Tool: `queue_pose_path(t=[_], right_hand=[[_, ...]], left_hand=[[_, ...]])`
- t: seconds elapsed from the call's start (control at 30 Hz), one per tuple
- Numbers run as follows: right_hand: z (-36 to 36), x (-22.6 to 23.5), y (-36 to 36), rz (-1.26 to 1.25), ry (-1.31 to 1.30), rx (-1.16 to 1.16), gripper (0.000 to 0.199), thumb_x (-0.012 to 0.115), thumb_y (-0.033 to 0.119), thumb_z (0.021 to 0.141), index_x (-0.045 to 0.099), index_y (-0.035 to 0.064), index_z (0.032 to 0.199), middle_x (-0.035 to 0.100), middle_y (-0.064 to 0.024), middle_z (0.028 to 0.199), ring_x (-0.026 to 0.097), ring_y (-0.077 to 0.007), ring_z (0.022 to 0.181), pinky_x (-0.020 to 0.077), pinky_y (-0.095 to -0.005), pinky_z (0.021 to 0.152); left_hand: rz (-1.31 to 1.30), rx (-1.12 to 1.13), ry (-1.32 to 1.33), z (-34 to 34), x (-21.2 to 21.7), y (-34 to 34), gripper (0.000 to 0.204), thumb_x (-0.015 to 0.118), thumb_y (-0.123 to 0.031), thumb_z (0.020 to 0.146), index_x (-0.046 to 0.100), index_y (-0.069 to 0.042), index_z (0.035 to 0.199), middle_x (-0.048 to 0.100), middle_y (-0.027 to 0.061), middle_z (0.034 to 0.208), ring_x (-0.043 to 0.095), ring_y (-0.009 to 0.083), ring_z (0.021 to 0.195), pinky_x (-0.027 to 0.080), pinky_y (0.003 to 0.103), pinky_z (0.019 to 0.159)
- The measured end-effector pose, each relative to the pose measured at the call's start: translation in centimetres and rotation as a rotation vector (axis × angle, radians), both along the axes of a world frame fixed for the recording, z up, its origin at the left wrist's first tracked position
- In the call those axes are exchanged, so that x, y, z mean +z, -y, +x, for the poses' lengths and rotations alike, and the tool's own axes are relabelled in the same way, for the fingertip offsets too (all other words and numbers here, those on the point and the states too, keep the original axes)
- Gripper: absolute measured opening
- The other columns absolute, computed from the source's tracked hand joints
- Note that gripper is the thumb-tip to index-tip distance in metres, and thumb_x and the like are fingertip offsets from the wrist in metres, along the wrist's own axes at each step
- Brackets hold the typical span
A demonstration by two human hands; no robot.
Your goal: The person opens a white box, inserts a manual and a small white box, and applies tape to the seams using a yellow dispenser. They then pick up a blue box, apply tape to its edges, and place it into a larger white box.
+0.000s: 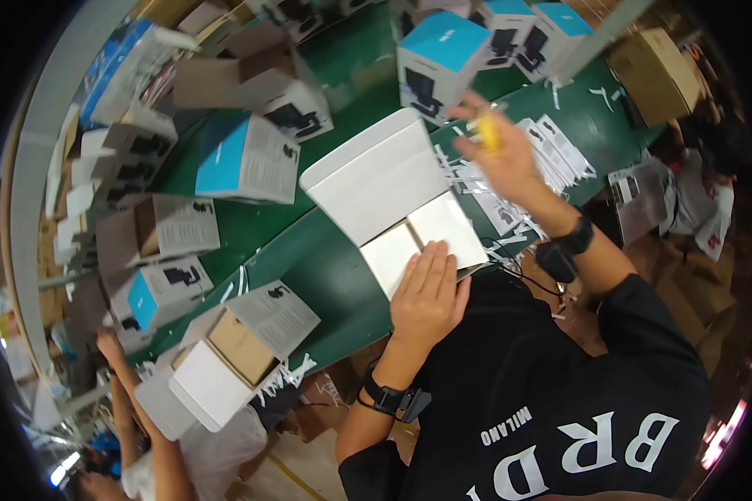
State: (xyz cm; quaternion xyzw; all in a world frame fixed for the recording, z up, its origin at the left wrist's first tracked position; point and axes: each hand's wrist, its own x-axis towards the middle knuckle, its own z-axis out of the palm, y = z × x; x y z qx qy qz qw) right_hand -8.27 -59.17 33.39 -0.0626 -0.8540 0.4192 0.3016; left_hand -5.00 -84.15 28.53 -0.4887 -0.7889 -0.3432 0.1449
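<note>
In front of me a white carton (372,179) stands with its large lid flap raised away from me. Its two white inner flaps (444,224) are folded inward, with a narrow gap between them. My left hand (430,292) lies flat on these flaps at the near side, fingers stretched out and holding nothing. Off to the right, my right hand (510,163) is raised beyond the carton, smeared by motion. A small yellow object (488,134) sits in its fingers; its kind cannot be made out. Below that hand, printed leaflets (551,150) lie in a stack.
Printed blue-and-white cartons (251,159) line the green table (301,259), several at the far right too. An open carton (238,351) stands at lower left, near a co-worker's arm (134,392). White paper strips (518,238) litter the right side. A brown box (656,75) stands beyond.
</note>
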Motion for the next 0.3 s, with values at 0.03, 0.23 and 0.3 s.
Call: queue_pose_path(t=[0.03,0.23,0.3], right_hand=[[-0.5,0.3,1.7,-0.118,0.005,0.09,0.035,0.067,0.007,0.099,0.063,-0.0009,0.134,0.072,-0.0128,0.129,0.068,-0.0107,0.102,0.0557,-0.0288,0.087],[1.4,5.7,2.6,-0.562,0.433,0.56,0.048,0.074,0.024,0.095,0.063,0.0015,0.137,0.074,-0.016,0.122,0.075,-0.0182,0.099,0.0553,-0.0315,0.093],[3.1,5.7,1.5,-0.53,0.393,0.711,0.052,0.076,0.028,0.094,0.063,0.0022,0.138,0.074,-0.0167,0.121,0.076,-0.0198,0.097,0.0551,-0.0312,0.094]], left_hand=[[-0.005,-0.002,0.025,-0.1,-0.1,0.3,0.034,0.082,-0.023,0.083,0.076,0.0,0.108,0.073,0.0159,0.127,0.068,0.0314,0.123,0.053,0.042,0.106],[0.085,-0.014,0.194,-0.4,0.2,0.8,0.039,0.085,-0.027,0.081,0.077,-0.003,0.111,0.071,0.0158,0.131,0.066,0.0323,0.127,0.052,0.043,0.108],[0.147,0.006,0.228,-0.4,1.5,1.1,0.034,0.085,-0.021,0.077,0.079,-0.006,0.107,0.076,0.0163,0.118,0.072,0.0338,0.115,0.056,0.043,0.101]])
